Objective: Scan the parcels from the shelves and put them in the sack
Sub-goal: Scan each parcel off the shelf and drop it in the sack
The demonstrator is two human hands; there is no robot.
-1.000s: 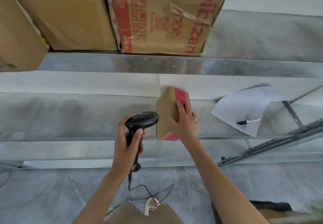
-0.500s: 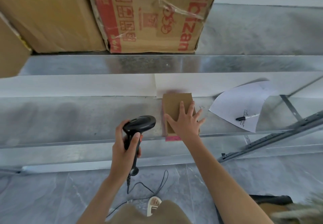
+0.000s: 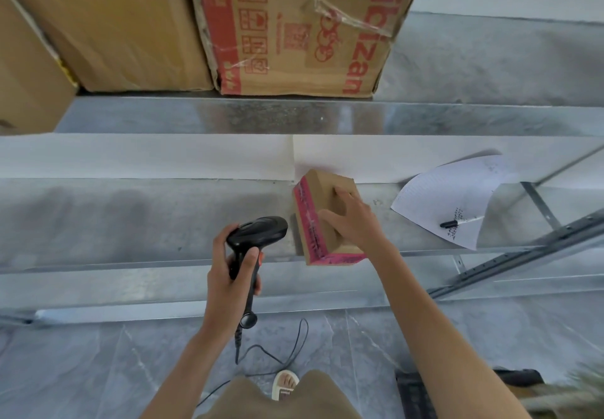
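Right hand pinches a small cardboard parcel — boxy, pink-taped edges, tilted on the metal shelf, long axis running away; left hand grips a glossy black scanner.

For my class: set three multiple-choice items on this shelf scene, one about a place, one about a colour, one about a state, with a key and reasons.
1. Where does the pen lie?
A. on the sheet of paper
B. on top of the large printed carton
C. on the floor

2. What colour is the tape on the small parcel?
A. blue
B. pink
C. green

3. What is the left hand doing?
A. resting flat on the shelf
B. hanging with nothing in it
C. gripping the scanner

Key:
1 A: the pen rests on the white sheet, right of the parcel on the shelf.
2 B: pink tape runs along the parcel's edges.
3 C: the fingers curl round the black handle, while the right hand holds the parcel.
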